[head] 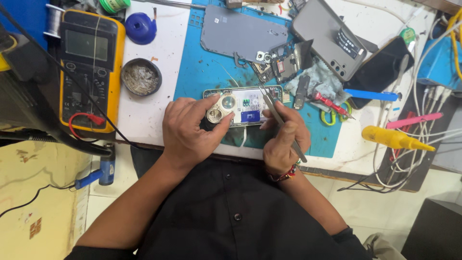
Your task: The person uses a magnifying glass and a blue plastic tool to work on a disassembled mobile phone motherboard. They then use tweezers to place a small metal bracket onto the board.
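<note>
Over the opened phone (245,107), the left hand (190,130) grips a loupe (222,108) while right-hand (284,137) fingers pinch tweezers (279,118), which could slip and scratch the board.

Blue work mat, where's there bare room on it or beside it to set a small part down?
Bare white table lies between the yellow multimeter and the blue mat, broken only by the round tin. The mat's left strip, below the grey back cover, is open too. Right of the opened phone it is crowded: boards, scissors, cables.
</note>
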